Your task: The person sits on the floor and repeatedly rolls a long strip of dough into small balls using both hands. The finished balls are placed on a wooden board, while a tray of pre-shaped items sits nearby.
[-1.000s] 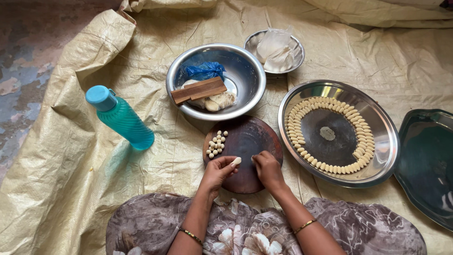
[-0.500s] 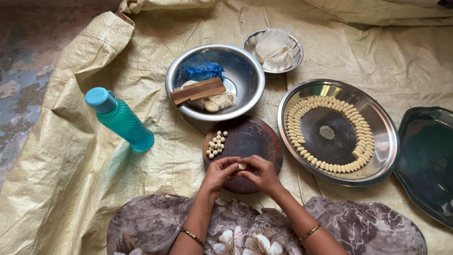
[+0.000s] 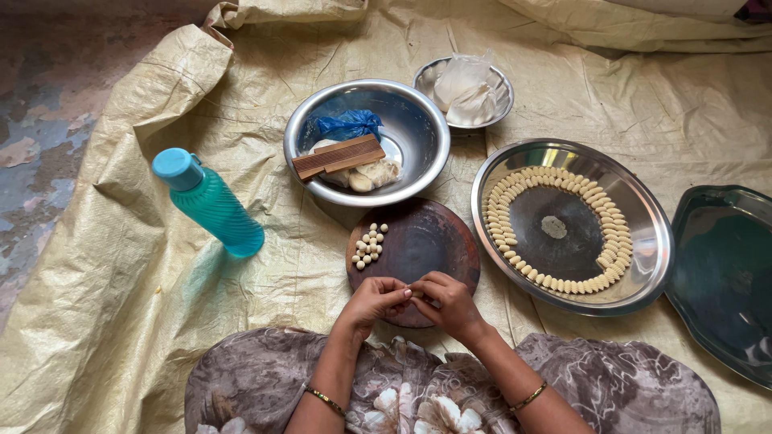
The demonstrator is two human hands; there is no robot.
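My left hand (image 3: 374,301) and my right hand (image 3: 448,304) meet fingertip to fingertip over the near edge of a round dark wooden board (image 3: 418,241). Their fingers pinch together around something small, which is hidden between them. Several small pale dough balls (image 3: 368,245) lie in a cluster on the board's left side. To the right, a round steel plate (image 3: 643,233) carries a ring of several ridged dough pieces (image 3: 555,281).
A steel bowl (image 3: 418,128) behind the board holds a wooden comb (image 3: 338,157), dough and a blue bag. A smaller steel bowl (image 3: 498,104) with white plastic sits farther back. A teal bottle (image 3: 211,205) stands left, a dark tray (image 3: 724,273) right, all on tan sheeting.
The hands were apart, pressing on the board a second ago. They have drawn back toward me and come together, fingertips pinched.
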